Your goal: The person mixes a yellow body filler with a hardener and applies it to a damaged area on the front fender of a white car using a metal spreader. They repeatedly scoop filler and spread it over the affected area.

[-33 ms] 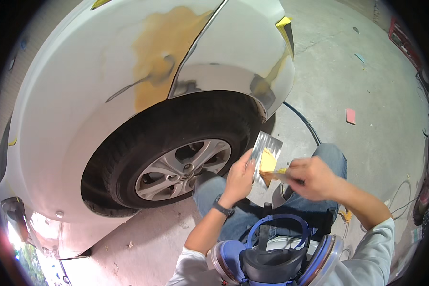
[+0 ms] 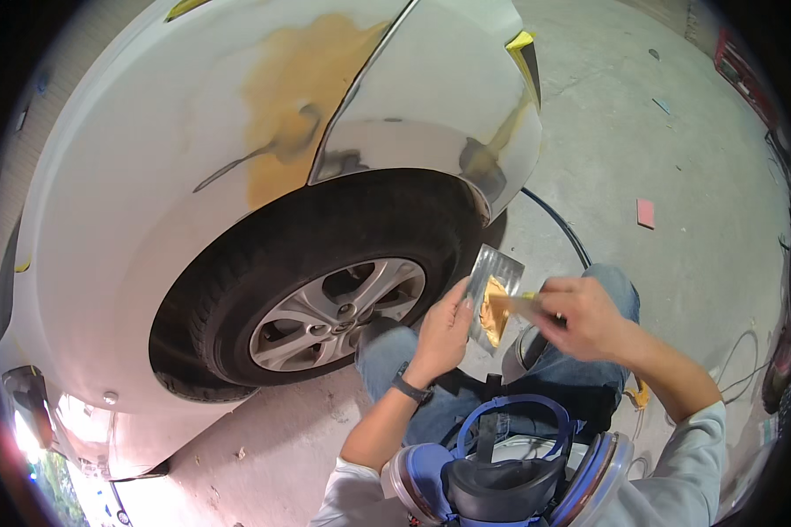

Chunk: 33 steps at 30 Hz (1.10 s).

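Head view, as I watched: the left hand gripped a metal plate near the tire, the right hand clutched a blurred spreader against the plate's orange paste. Mixing looked well along; dark patches on the car seemed uncovered.

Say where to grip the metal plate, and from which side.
Likely the left long edge of the metal plate, from the left, as the left hand does: the plate is flat, orange paste covers its middle, and the right hand works opposite.
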Motion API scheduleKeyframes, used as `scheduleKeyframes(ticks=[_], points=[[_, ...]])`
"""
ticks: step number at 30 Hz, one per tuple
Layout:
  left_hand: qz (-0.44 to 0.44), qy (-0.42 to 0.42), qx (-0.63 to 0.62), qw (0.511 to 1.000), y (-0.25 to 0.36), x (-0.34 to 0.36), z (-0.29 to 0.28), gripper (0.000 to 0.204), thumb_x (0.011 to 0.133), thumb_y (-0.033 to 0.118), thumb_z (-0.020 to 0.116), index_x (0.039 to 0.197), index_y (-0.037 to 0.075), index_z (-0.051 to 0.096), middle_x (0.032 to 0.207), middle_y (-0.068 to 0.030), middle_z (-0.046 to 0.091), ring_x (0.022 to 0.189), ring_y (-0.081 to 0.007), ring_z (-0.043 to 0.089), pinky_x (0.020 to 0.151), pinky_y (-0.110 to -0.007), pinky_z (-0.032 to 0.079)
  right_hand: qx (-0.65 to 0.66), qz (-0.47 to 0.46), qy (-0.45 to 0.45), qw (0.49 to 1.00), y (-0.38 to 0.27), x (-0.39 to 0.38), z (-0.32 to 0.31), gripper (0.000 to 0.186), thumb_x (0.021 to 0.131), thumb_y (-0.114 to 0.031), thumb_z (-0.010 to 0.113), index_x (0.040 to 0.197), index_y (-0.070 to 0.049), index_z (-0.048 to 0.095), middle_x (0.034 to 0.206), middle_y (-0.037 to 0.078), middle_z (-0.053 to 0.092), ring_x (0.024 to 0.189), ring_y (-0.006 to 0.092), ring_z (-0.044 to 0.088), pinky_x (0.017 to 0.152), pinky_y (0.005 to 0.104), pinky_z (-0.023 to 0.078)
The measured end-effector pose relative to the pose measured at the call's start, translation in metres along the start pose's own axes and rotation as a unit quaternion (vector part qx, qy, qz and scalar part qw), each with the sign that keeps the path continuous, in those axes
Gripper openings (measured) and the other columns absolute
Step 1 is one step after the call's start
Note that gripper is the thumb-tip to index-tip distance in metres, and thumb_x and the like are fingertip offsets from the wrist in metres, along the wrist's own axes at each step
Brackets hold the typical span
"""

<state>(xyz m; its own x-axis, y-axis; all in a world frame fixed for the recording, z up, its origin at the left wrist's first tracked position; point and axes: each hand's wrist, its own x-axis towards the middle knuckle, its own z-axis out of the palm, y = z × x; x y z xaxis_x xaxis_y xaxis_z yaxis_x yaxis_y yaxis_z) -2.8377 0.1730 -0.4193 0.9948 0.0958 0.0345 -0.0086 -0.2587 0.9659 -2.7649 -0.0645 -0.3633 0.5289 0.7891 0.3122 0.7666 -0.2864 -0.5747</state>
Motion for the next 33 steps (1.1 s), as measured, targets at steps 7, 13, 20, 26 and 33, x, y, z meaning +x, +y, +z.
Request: scheduleKeyframes(ticks=[7, 13, 20, 26, 33], points=[[0.006, 0.008, 0.015, 1.000, 0.004, -0.001, -0.006, 0.044, 0.109, 0.019, 0.051, 0.147, -0.003, 0.054, 0.109, -0.0202, 0.074, 0.095, -0.0237, 0.071, 0.090, -0.034, 0.053, 0.000, 0.004, 0.013, 1.000, 0.006, 0.000, -0.002, 0.009, 0.081, -0.007, 0.076, 0.086, -0.003, 0.069, 0.081, 0.011, 0.063, 0.068, 0.0324, 0.066, 0.060, 0.0425, 0.054], [-0.017, 0.004, 0.009, 1.000, 0.009, -0.002, -0.006, 0.043, 0.110, 0.018, 0.050, 0.146, -0.006, 0.055, 0.127, -0.0165, 0.071, 0.113, -0.0196, 0.067, 0.100, -0.032, 0.050, 0.022, -0.029, 0.006, 0.999, 0.007, -0.003, -0.004, 0.008, 0.084, -0.010, 0.074, 0.085, -0.004, 0.068, 0.079, 0.011, 0.062, 0.073, 0.0330, 0.066, 0.061, 0.0431, 0.053], [-0.007, 0.009, -0.023, 1.000, 0.016, -0.003, -0.007, 0.043, 0.113, 0.016, 0.047, 0.149, -0.007, 0.053, 0.130, -0.0098, 0.070, 0.113, -0.0123, 0.064, 0.099, -0.028, 0.050, 0.007, -0.012, 0.045, 0.999, 0.004, -0.006, -0.004, 0.009, 0.084, -0.008, 0.073, 0.081, -0.003, 0.066, 0.080, 0.010, 0.061, 0.070, 0.0324, 0.065, 0.061, 0.0439, 0.053], [-0.030, 0.006, 0.002, 1.000, 0.020, -0.002, -0.007, 0.043, 0.113, 0.017, 0.046, 0.149, -0.007, 0.053, 0.130, -0.0104, 0.070, 0.113, -0.0136, 0.065, 0.101, -0.029, 0.049, 0.017, -0.089, -0.024, 0.996, 0.003, -0.006, -0.006, 0.006, 0.083, -0.009, 0.074, 0.086, -0.004, 0.070, 0.083, 0.010, 0.062, 0.074, 0.0323, 0.067, 0.062, 0.0442, 0.054], [0.011, -0.013, 0.002, 1.000, 0.021, -0.003, -0.005, 0.045, 0.114, 0.021, 0.046, 0.150, -0.005, 0.052, 0.130, -0.0117, 0.070, 0.115, -0.0143, 0.065, 0.102, -0.030, 0.049, -0.001, -0.109, -0.035, 0.993, 0.002, -0.002, -0.007, 0.010, 0.080, -0.008, 0.074, 0.087, -0.004, 0.067, 0.082, 0.011, 0.061, 0.074, 0.0323, 0.066, 0.064, 0.0430, 0.054]])
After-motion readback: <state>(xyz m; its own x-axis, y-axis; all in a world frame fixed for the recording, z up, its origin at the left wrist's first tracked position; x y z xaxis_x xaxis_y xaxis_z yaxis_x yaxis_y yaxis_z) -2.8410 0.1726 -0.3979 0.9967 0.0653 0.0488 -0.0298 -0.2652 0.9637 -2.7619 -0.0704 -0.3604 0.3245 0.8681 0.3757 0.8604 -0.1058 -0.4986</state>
